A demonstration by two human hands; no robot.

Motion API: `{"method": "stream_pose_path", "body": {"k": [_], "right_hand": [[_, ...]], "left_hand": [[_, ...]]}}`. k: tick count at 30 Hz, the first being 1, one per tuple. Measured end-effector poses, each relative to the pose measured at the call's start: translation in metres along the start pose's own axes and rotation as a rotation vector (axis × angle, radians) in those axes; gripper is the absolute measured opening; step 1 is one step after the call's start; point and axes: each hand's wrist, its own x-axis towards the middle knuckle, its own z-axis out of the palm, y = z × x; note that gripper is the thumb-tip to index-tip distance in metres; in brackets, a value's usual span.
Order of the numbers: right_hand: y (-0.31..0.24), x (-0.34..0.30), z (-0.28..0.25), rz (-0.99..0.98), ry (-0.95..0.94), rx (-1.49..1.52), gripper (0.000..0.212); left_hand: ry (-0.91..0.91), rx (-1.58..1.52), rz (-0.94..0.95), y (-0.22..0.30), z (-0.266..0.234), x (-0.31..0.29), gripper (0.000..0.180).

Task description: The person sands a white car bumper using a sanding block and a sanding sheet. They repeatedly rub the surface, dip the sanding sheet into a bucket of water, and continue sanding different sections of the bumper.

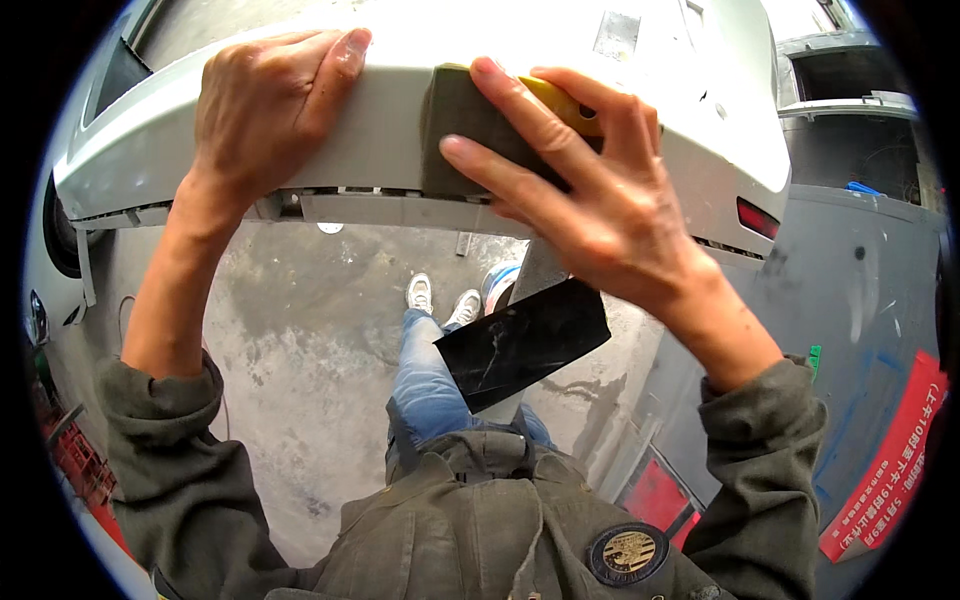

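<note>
A white car bumper [375,125] stretches across the upper part of the head view. My left hand [262,115] rests on its left part with the fingers curled in and the thumb laid along the side; whatever it may hold is hidden. With spread fingers on top, my right hand [590,170] grips a sanding block [465,125] against the bumper's face. Dark grey sandpaper seems to cover the block, and a yellow part shows under the fingers. Below my right wrist, a glossy black flat sheet [525,340] lies near my lap.
A red reflector [757,218] sits at the bumper's right end. Grey panels [850,290] stand on the right, with a red printed banner [890,460]. Part of a white car [60,270] is at the left edge. My shoes [420,293] are on the stained concrete floor [290,350].
</note>
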Motion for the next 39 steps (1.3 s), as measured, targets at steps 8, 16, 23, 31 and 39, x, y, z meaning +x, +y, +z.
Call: {"method": "stream_pose_path", "body": {"k": [8, 16, 23, 31, 39], "right_hand": [[0.000, -0.011, -0.004, 0.031, -0.040, -0.028, 0.068], [0.007, -0.027, -0.007, 0.049, -0.046, -0.062, 0.061], [0.030, -0.071, -0.023, 0.093, -0.029, -0.072, 0.061], [0.038, -0.072, -0.028, 0.039, -0.062, -0.066, 0.063], [0.022, -0.049, -0.014, 0.049, -0.038, -0.012, 0.059]], "left_hand": [[0.004, 0.023, 0.008, 0.001, 0.001, 0.000, 0.047], [0.006, 0.034, 0.014, 0.000, -0.002, -0.004, 0.043], [-0.018, 0.014, 0.012, 0.001, -0.001, -0.002, 0.043], [0.017, -0.007, 0.049, -0.008, 0.004, -0.007, 0.047], [0.026, -0.022, 0.056, -0.013, 0.006, -0.010, 0.049]]}}
